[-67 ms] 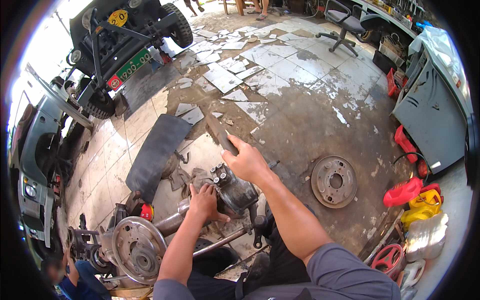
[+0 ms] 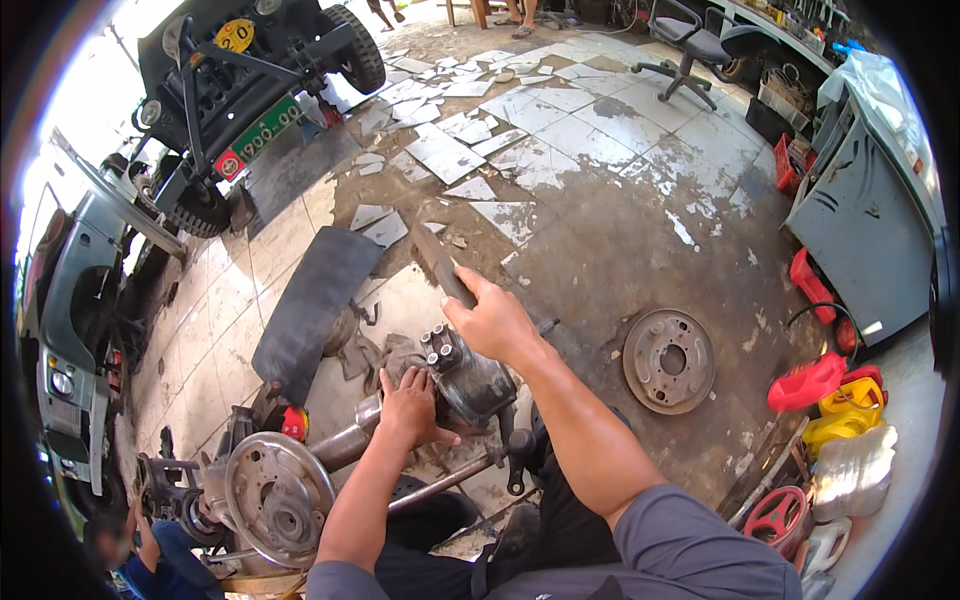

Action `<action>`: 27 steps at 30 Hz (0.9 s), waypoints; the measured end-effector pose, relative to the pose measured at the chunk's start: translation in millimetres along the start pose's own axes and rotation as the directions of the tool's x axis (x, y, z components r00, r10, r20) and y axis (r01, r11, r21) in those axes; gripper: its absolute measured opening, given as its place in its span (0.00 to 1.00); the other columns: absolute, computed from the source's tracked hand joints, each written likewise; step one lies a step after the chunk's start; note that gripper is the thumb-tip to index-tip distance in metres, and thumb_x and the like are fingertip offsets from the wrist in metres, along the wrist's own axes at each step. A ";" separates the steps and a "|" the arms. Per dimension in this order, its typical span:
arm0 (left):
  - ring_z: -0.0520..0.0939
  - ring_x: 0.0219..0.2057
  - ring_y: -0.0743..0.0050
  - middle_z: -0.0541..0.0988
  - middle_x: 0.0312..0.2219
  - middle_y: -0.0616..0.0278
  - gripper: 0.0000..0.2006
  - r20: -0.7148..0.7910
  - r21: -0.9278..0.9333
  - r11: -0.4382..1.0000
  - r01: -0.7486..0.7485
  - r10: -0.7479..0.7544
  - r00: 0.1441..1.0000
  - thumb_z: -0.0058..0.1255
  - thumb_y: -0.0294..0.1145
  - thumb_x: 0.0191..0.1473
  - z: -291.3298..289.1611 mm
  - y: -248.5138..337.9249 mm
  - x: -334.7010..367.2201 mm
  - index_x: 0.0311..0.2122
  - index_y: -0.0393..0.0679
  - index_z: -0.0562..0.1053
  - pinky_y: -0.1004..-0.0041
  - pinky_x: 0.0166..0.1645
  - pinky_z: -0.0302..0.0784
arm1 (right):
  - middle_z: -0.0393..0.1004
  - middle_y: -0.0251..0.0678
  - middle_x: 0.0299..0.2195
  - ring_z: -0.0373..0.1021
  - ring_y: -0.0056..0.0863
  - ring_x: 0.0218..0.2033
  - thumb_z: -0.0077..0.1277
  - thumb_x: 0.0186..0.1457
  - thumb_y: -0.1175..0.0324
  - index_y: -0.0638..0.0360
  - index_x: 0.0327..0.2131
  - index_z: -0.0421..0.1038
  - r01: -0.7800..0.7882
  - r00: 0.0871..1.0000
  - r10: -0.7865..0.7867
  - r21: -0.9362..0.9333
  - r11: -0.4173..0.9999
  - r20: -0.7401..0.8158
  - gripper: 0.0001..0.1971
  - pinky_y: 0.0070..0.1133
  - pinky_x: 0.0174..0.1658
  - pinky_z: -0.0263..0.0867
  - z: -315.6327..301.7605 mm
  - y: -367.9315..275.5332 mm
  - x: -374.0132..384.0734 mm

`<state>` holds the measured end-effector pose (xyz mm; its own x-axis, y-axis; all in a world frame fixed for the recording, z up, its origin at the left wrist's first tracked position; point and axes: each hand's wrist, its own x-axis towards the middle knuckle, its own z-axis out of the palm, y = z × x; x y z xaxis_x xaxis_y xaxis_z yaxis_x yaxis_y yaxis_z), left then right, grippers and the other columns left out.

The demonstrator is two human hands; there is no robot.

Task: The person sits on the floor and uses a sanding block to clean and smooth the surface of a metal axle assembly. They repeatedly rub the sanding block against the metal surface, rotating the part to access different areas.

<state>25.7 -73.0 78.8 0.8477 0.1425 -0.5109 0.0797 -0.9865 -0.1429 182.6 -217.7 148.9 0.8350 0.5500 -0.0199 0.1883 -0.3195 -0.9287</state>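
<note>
My right hand is closed around the handle of a wire brush, its bristled end pointing away from me. The brush is held above and beyond a dark metal knuckle housing with several bright studs on its top. Against the near left side of that housing lies my left hand, fingers spread and thumb stretched to the right. The housing sits at the end of a grey axle tube, which runs left to a round brake backing plate. A steel rod passes below my left wrist.
Another backing plate lies on the floor at right. A black rubber mat lies left of the housing. Broken tiles litter the floor ahead. Red and yellow containers line the right side. A person is at lower left.
</note>
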 end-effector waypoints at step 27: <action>0.49 0.72 0.62 0.55 0.69 0.57 0.61 -0.095 -0.059 0.984 0.169 -0.174 0.980 0.66 0.66 0.34 15.9 25.8 -7.5 0.67 0.35 0.56 0.29 0.68 0.38 | 0.75 0.61 0.48 0.72 0.53 0.51 0.48 0.57 0.55 0.69 0.62 0.60 -0.034 0.999 0.035 -0.006 0.999 0.028 0.35 0.36 0.56 0.65 -11.5 -6.4 1.1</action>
<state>13.2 -98.2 65.4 0.8670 0.3039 -0.3949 0.2529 -0.9512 -0.1768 188.3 -224.0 159.1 0.8263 0.5598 -0.0622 0.1626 -0.3429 -0.9252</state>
